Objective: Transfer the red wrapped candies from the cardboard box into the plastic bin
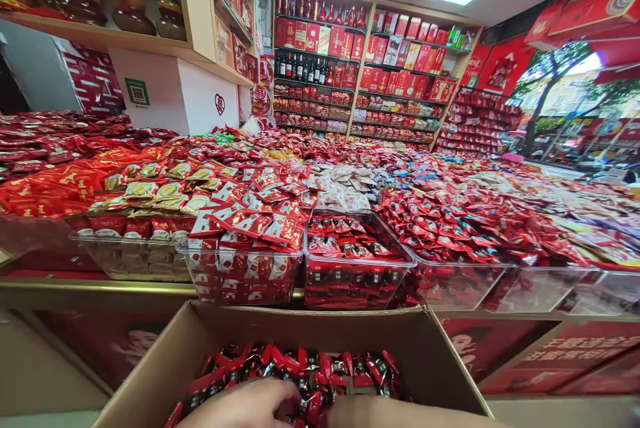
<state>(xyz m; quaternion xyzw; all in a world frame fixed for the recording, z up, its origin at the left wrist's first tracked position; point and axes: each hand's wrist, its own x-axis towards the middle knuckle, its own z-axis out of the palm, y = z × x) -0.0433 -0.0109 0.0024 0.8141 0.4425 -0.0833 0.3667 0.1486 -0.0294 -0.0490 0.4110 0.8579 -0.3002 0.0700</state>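
Hands [245, 405] amid packets [377, 369] — carton walls [310, 325] around, top open

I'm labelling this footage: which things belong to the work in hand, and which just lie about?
Part of it, apparently:
cardboard box
red-black packets inside, by the left hand

Seemingly just about:
red-and-white packets
shelf bottles
QR-code sign

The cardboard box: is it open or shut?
Open: nothing covers the top of the cardboard box, so red-wrapped packets show inside, with the left hand among them.
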